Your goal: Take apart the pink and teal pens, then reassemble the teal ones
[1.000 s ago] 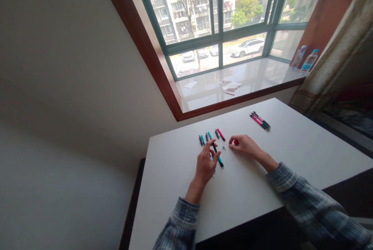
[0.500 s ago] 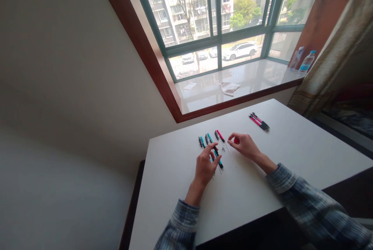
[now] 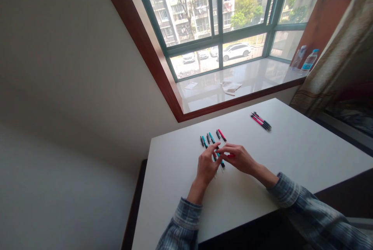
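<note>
Red pen part (image 3: pixel 230 156) is resting in curled right hand (image 3: pixel 240 159) above table (image 3: pixel 171 172); left hand (image 3: pixel 206 165) is arching over teal pens (image 3: pixel 211 137) lying on table; cannot tell whether holding anything.

From afar, I saw two bottles (image 3: pixel 309 62) on the windowsill (image 3: pixel 262 76) near the curtain (image 3: pixel 335 52), and a white car (image 3: pixel 237 51) and green tree (image 3: pixel 246 9) outside.

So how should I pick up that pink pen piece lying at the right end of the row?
Probably pinch the pink pen piece by its middle, coming from above and its right: it's slim and lies flat, a black piece sits close on its left, and bare white table lies on its right.
</note>
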`<state>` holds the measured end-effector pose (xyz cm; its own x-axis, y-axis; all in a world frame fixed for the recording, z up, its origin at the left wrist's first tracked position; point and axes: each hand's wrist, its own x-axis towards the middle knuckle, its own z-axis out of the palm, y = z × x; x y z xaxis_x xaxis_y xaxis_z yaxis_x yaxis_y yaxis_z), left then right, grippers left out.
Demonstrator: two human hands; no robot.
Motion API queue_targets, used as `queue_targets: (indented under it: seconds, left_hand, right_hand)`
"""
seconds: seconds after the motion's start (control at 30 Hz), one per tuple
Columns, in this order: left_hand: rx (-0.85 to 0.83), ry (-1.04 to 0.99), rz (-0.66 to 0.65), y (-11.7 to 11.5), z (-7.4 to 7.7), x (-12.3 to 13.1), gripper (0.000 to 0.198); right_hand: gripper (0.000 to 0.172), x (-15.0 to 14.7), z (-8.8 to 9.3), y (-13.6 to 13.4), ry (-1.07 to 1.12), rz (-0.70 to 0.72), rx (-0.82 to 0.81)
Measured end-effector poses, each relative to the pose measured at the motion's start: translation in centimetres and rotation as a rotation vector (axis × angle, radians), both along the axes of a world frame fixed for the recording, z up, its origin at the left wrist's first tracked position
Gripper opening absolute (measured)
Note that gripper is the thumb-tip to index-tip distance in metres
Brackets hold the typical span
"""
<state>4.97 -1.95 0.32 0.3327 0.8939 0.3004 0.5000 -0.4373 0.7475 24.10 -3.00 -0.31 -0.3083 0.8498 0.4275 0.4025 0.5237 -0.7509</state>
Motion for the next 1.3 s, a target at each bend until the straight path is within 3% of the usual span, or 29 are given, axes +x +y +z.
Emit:
queue_targets:
  seconds: [0.27, 0.53, 0.93, 1.3]
  left_hand:
    - [-0.006, 0.067, -0.059, 0.0, 0.1, -0.2, 0.050]
    - [0.017, 0.024, -0.031, 0.4, 0.0, -0.6, 0.072]
    - [0.064, -0.008, 0.042, 0.2, 0.5, -0.5, 0.050]
    - [0.061, 0.001, 0.043, 0.2, 0.5, -0.5, 0.044]
  right_hand:
    - [0.015, -0.6, 0.2, -0.7, -0.036, -0.050, -0.017]
    - [0.014, 0.4, 0.0, -0.5, -0.055, -0.144, -0.002]
    - [0.021, 1.2, -1.4, -0.6, -0.460, -0.042, 0.089]
    - [0.023, 1.5, -2.0, -0.3, -0.461, -0.014, 0.074]
